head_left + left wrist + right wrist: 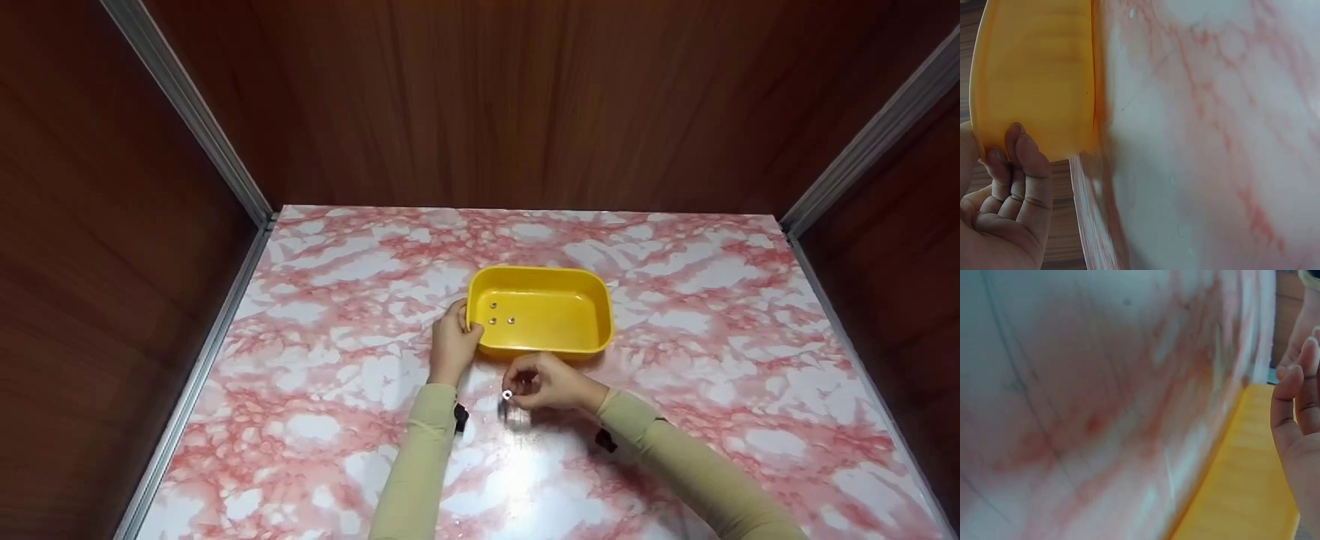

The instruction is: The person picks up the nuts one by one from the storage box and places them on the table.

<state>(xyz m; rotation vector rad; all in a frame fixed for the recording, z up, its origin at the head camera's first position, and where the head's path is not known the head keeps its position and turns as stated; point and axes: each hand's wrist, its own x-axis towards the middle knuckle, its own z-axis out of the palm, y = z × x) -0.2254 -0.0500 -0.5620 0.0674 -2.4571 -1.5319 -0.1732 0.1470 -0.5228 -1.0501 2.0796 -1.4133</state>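
Observation:
A yellow plastic tub (555, 307) stands on the marbled table, with three small shiny metal nuts (493, 321) lying in its left part. My left hand (454, 341) grips the tub's left end, thumb over the rim; the left wrist view shows its fingers (1033, 160) against the outer wall. In front of the tub's near side, my right hand (555, 384) pinches a small metal nut (507, 394) between thumb and fingertips, above the tabletop. In the right wrist view the curled fingers (1283, 405) overlap the tub, and the held nut is hidden.
The red-and-white marbled table (337, 450) extends around the tub. A dark wood panel (480, 105) rises behind it, with further panels and metal edge strips (202, 120) on both sides. A black wrist device (460, 417) hangs at the left cuff.

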